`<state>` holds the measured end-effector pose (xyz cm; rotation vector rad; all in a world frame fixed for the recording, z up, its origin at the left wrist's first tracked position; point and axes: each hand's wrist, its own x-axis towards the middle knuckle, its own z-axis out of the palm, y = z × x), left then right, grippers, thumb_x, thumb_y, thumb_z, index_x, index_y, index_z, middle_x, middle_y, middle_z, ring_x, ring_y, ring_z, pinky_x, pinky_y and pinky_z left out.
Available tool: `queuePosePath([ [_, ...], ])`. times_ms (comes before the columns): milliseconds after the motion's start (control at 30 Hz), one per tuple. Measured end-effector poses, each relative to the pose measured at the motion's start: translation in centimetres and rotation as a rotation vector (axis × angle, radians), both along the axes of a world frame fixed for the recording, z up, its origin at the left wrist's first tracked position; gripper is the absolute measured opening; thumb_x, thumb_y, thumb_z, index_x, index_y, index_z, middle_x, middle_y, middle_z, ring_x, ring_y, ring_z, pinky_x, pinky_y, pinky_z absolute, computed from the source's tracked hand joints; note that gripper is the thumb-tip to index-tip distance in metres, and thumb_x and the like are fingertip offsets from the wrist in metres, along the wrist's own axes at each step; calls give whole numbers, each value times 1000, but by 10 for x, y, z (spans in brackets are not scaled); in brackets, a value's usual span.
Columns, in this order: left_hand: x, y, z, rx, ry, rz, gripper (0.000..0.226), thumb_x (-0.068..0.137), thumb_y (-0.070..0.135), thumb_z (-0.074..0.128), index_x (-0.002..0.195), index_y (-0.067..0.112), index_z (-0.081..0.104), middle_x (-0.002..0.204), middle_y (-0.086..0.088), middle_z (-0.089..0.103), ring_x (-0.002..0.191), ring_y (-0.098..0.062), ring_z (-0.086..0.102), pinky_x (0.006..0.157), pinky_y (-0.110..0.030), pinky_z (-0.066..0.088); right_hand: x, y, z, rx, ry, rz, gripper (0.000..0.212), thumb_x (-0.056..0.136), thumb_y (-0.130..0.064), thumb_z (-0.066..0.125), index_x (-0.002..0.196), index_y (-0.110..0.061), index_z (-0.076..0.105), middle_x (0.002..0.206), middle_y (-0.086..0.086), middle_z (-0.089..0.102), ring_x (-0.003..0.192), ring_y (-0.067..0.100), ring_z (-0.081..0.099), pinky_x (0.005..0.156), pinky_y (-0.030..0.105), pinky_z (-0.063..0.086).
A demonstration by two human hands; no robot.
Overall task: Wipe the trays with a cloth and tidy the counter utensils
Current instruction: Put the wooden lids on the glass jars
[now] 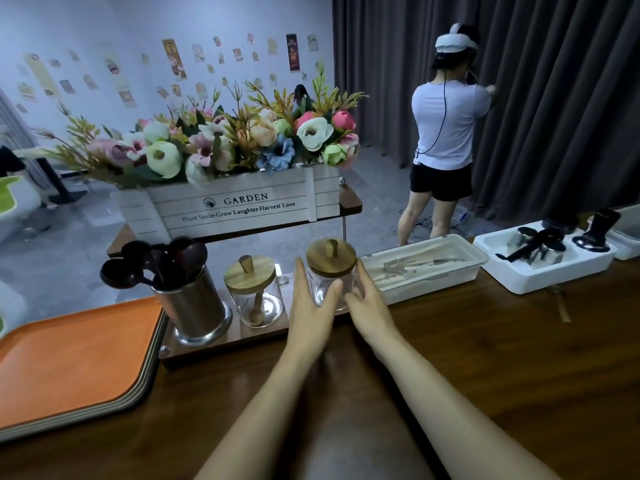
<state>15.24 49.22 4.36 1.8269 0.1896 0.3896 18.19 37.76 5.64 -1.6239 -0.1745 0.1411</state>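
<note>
A glass jar with a round wooden lid stands at the right end of a low wooden stand on the counter. My left hand holds the jar's left side, fingers up along the glass and thumb across its front. My right hand clasps the jar's right side in the same way. A second lidded glass jar with a small wooden spoon inside stands just left of it. Further left, a steel holder carries several dark wooden spoons. A stack of orange trays lies at the left edge. No cloth is in view.
A white lidded cutlery box sits right of the jar. Beyond it, a white tray holds steel cups and black tampers. A white flower box stands on a raised shelf behind. A person stands by the dark curtain.
</note>
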Motion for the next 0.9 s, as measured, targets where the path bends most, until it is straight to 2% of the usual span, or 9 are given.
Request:
queuePosePath([
  [67,4,-1,3,-25,16,-34,89,96,51,64,161,41,4,146,39,28,141,5,28,109,-19,24,4,1,0,-14,4,17,64,101,-2,45,137,-50,23,112,-40,45,92,-30,47,92,9,37],
  [100,5,-1,4,-41,16,-39,90,95,52,65,161,40,6,141,38,31,139,5,31,107,-18,26,3,0,1,-16,5,30,64,101,-3,45,141,-49,25,121,-36,47,97,-28,46,98,14,37],
  [233,-4,-8,6,-73,-23,-24,99,82,65,64,162,38,13,150,29,35,143,5,33,112,-19,29,-9,-10,4,4,-4,92,72,98,4,43,157,-32,23,157,-11,34,141,4,39,118,32,33],
  [333,-16,-16,2,-57,-61,-25,99,80,68,64,162,39,18,156,25,40,144,4,36,120,-33,33,-19,-24,5,25,-43,82,71,98,7,44,157,-29,27,154,-10,42,140,3,39,115,26,34],
  [467,-38,-41,-4,-40,-83,-23,88,86,61,67,159,44,22,151,19,50,140,-6,47,115,-46,43,-36,-57,3,27,-79,114,71,96,9,46,154,-31,33,142,-16,53,126,-12,48,101,11,43],
  [567,-58,-77,-7,-38,-99,-15,82,88,50,68,158,41,28,145,14,58,134,-7,53,114,-46,44,-51,-96,-1,-15,-115,130,73,93,8,49,151,-35,37,137,-15,59,127,-6,52,104,18,43],
  [667,-75,-123,-18,-34,-96,-18,79,90,41,69,158,40,28,145,14,57,134,-6,53,115,-45,43,-63,-145,-7,-22,-123,140,72,93,13,49,146,-34,39,130,-19,61,118,-12,55,94,7,42],
  [733,-84,-158,-29,-36,-71,12,83,88,47,69,157,52,22,150,15,53,138,-7,50,116,-47,42,-68,-181,-17,-27,-103,149,70,94,10,51,151,-28,37,134,-17,59,118,-14,54,90,4,41],
  [900,-98,-241,-49,-53,-32,94,89,86,52,68,159,48,17,151,18,50,140,-4,47,117,-47,40,-76,-262,-36,-93,-75,191,75,94,7,54,157,-24,28,143,-15,54,128,-6,51,112,25,40],
])
